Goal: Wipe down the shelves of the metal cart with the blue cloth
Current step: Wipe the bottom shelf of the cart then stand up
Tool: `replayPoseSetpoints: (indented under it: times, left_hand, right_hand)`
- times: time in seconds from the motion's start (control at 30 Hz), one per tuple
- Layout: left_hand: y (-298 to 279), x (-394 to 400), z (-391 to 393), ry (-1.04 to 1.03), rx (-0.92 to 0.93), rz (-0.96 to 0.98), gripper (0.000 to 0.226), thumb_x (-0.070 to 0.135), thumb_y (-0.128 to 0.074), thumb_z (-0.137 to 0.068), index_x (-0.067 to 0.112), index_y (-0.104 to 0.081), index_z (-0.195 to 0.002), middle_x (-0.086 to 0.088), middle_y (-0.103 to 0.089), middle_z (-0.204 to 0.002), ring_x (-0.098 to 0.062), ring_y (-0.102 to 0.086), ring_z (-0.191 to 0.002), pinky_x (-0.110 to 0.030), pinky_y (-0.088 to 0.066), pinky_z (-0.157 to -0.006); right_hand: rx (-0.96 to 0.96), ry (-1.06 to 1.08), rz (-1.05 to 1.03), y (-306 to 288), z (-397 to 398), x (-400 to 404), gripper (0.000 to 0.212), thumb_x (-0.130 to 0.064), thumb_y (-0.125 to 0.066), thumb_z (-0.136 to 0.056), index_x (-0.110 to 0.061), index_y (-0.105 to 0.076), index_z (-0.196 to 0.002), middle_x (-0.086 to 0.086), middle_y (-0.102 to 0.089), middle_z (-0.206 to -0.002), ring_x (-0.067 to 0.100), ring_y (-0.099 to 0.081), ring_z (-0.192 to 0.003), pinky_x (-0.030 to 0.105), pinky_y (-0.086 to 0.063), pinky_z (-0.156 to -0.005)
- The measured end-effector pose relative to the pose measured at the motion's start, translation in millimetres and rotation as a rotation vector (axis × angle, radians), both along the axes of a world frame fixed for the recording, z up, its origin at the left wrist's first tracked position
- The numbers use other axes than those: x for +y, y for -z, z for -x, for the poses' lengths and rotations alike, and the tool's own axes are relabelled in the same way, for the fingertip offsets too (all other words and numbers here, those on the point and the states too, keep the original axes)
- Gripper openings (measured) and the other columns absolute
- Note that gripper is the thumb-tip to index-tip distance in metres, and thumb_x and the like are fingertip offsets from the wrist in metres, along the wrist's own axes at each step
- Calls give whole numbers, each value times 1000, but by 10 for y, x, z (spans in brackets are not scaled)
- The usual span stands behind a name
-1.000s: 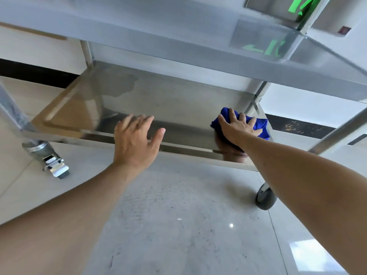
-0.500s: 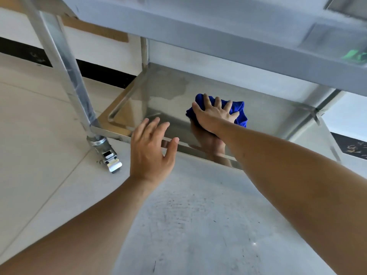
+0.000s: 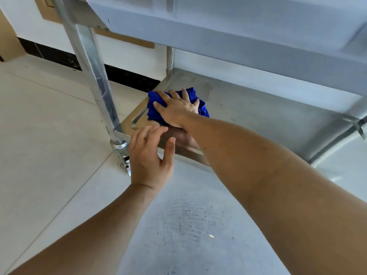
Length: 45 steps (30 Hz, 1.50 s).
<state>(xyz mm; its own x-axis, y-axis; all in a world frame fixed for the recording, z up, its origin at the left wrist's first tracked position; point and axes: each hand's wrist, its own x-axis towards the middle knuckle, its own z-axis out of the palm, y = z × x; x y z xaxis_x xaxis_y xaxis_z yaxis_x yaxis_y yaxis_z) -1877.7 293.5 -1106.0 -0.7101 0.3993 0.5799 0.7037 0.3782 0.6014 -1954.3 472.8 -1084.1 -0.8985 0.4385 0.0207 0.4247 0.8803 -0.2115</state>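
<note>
Glossy steel bottom shelf (image 3: 258, 108): flat right hand (image 3: 178, 112) presses crumpled blue cloth (image 3: 153, 110); left hand (image 3: 151, 155) open, empty.

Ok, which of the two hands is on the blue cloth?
The right hand: it presses the blue cloth flat on the bottom shelf. The left hand hovers near the shelf's front edge, holding nothing.

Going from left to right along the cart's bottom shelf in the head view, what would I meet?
Cart leg → caster wheel → left hand → blue cloth under right hand → bare shelf.

Blue cloth (image 3: 201, 108) — mostly under right hand (image 3: 176, 110)
</note>
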Motion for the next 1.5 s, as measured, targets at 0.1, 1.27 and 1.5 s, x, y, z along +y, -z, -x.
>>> replayPoseSetpoints:
  times: [0.1, 1.27, 1.5]
  left_hand:
    - [-21, 145, -107, 25, 36, 16, 40, 41, -50, -95, 11, -67, -116, -5, -65, -118, -23, -53, -114, -34, -43, -96]
    - [-160, 1058, -657, 224, 270, 84, 39, 34, -50, -98, 13, -69, -70, 1, -70, -72, -26, -65, -76, -44, -48, -75]
    - [-125, 440, -182, 154, 269, 179, 30, 33, -53, -96, 15, -73, -83, 1, -72, -85, -24, -61, -86, -43, -47, -80]
  right_hand:
    - [21, 49, -9, 15, -167, 204, 57, -67, -20, -97, -50, -22, -152, -10, -27, -162, 33, -4, -152, 77, -7, -107]
    - [-89, 933, 143, -141, -2789, 2740, 67, -64, -23, -90, -44, -20, -154, -2, -18, -165, 41, 1, -151, 72, -7, -113]
    - [-97, 755, 90, -135, -1724, 2141, 59, -60, -25, -89, -45, -29, -145, -4, -29, -158, 40, -9, -148, 66, -19, -106]
